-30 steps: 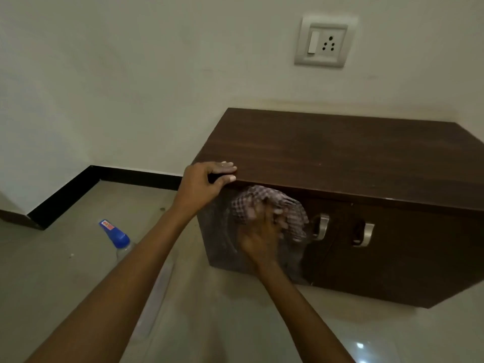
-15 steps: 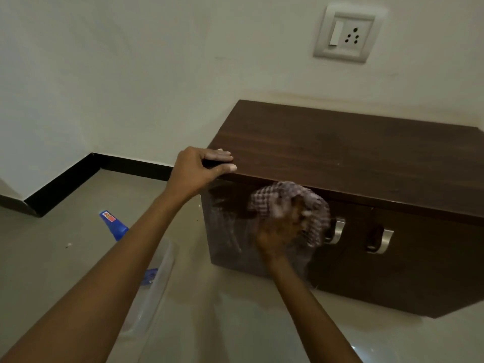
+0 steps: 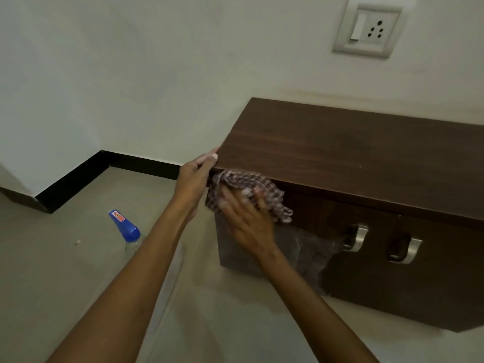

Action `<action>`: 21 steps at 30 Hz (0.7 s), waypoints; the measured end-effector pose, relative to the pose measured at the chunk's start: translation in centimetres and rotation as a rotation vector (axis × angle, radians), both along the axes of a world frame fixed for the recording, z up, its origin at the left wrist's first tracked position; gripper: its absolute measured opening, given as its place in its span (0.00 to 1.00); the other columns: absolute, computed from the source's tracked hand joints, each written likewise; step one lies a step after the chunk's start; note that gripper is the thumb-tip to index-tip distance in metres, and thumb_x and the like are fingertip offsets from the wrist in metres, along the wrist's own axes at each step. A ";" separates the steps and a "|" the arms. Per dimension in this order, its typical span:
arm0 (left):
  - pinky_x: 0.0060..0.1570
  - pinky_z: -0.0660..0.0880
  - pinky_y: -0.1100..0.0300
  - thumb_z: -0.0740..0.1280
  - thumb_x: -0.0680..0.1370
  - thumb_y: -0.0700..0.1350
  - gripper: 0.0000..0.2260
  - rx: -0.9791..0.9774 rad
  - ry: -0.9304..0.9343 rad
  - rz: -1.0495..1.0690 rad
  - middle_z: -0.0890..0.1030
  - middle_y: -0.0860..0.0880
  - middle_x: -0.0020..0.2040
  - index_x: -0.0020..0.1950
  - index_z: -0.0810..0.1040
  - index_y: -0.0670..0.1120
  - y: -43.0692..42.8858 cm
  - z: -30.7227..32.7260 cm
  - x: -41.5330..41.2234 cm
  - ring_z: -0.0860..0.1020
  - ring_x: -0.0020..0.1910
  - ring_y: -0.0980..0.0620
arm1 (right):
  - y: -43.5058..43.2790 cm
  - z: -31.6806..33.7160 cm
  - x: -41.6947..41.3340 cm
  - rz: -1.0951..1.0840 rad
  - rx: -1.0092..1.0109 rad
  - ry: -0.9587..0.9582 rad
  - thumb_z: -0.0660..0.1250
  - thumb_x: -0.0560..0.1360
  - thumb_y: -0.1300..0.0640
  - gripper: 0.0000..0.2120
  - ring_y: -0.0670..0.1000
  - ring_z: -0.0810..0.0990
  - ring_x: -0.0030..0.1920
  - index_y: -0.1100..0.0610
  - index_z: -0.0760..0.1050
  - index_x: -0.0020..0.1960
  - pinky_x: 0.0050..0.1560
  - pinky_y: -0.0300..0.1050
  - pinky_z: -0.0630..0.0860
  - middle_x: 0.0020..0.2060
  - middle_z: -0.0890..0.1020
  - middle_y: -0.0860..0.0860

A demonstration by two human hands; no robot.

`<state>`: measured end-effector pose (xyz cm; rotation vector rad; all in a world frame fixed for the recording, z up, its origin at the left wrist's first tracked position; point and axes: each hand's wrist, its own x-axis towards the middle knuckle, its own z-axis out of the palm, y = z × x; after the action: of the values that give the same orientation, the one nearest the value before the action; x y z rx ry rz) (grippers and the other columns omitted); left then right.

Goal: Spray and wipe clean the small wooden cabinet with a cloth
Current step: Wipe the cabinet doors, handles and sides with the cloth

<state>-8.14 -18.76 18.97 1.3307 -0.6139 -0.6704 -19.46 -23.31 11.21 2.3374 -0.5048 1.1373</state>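
The small dark wooden cabinet (image 3: 353, 153) stands on the floor against the wall, with two metal door handles (image 3: 356, 241) on its front. My right hand (image 3: 248, 224) presses a checked cloth (image 3: 251, 189) flat against the upper left of the left door, just under the top board. A wet smear shows on that door below the cloth. My left hand (image 3: 195, 179) grips the left front corner of the cabinet top. The spray bottle (image 3: 125, 229), clear with a blue cap, lies on the floor left of my left arm.
A switch and socket plate (image 3: 366, 30) sits on the white wall above the cabinet. A black skirting (image 3: 78, 174) runs along the wall base. Grey floor tiles spread left of and in front of the cabinet.
My right hand has slid the cloth left and up along the door, toward the cabinet's left corner. My left hand has shifted to the very corner of the top. The view moved left.
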 end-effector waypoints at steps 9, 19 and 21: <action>0.47 0.74 0.58 0.42 0.80 0.60 0.30 0.167 0.321 -0.284 0.80 0.45 0.56 0.61 0.75 0.43 1.7 -1.2 2.6 0.79 0.52 0.50 | 0.5 0.1 1.6 -0.035 -0.175 0.405 0.63 0.66 0.57 0.18 0.44 0.77 0.60 0.48 0.81 0.54 0.73 0.50 0.47 0.58 0.81 0.46; 0.53 0.75 0.56 0.46 0.79 0.62 0.29 0.094 0.183 -0.133 0.80 0.42 0.58 0.60 0.76 0.43 1.2 -1.6 1.9 0.79 0.56 0.49 | 0.3 2.1 2.9 -0.070 -0.094 0.187 0.65 0.68 0.59 0.23 0.53 0.68 0.68 0.55 0.71 0.63 0.73 0.55 0.43 0.65 0.75 0.53; 0.52 0.74 0.56 0.48 0.78 0.62 0.29 0.156 0.122 -0.073 0.81 0.42 0.55 0.56 0.78 0.43 1.0 -1.8 1.3 0.79 0.55 0.48 | -0.4 -0.3 1.7 -0.059 -0.208 0.401 0.69 0.66 0.54 0.23 0.50 0.73 0.65 0.51 0.75 0.60 0.73 0.54 0.43 0.63 0.77 0.49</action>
<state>-6.84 -17.77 17.20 1.4050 -0.5213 -0.8674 -17.81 -23.68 10.87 2.2678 -0.2917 0.6337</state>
